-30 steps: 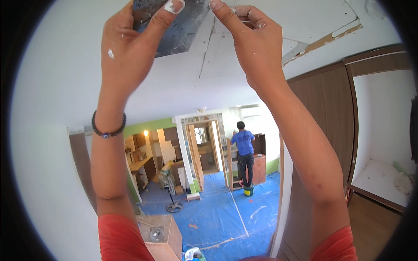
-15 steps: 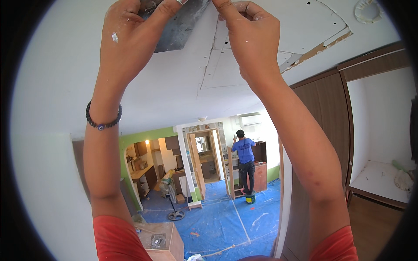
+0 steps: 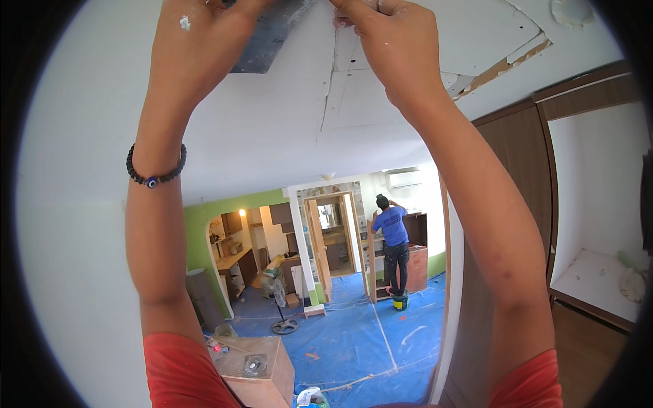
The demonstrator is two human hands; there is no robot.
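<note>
Both my arms reach up to the white ceiling. My left hand, flecked with white paste, grips a flat grey metal plate whose top runs out of view. Close beside it, my right hand is closed with its fingers pressed together at the top edge; what they hold, if anything, is hidden. Around the right hand is a ceiling board with cracked seams and dark screw dots. Along its right side a brown strip shows through a gap.
Below, a blue floor sheet spreads through the room. A person in a blue shirt stands on a bucket by a cabinet. Nearer are a wooden box and a fan. A brown wardrobe rises at the right.
The view has tilted slightly, so the room sits further right. Both hands have shifted up toward the top edge. The left still grips the plate.
</note>
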